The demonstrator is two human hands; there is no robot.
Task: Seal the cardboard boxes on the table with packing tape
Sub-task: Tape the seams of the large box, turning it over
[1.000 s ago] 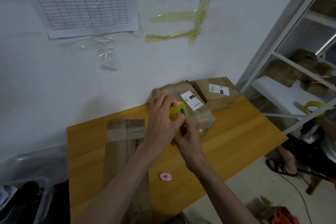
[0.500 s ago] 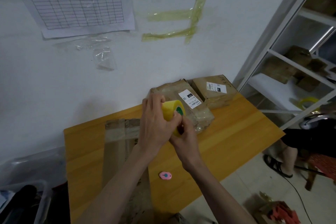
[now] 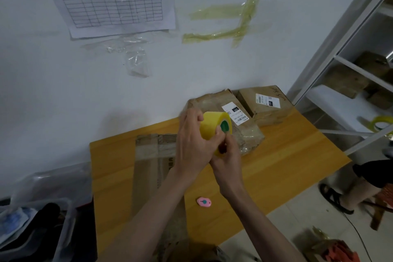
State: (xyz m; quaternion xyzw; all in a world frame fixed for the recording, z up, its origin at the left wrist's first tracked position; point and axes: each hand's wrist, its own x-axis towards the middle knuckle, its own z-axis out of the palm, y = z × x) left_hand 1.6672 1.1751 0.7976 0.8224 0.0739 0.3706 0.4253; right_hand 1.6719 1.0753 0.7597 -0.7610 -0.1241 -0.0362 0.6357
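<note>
A yellow roll of packing tape [image 3: 210, 126] with a green core is held above the wooden table [image 3: 282, 168]. My left hand [image 3: 192, 144] grips the roll from the left, fingers curled over its top. My right hand [image 3: 226, 159] pinches at the roll's lower front edge. Under my left forearm lies a long flat cardboard box [image 3: 148, 168] with clear tape across its far end. Behind the roll sit a taped box with a white label [image 3: 244, 125] and a smaller labelled box [image 3: 265, 103].
A small pink cutter [image 3: 203, 202] lies on the table near the front edge. A white metal shelf [image 3: 344, 100] with parcels stands at the right. A seated person's leg [image 3: 361, 187] is at the lower right. A plastic bin [image 3: 42, 227] sits left of the table.
Both hands have kept working the tape roll in nearly the same place; the roll has turned slightly and more of its yellow side shows. My head view has shifted a little.
</note>
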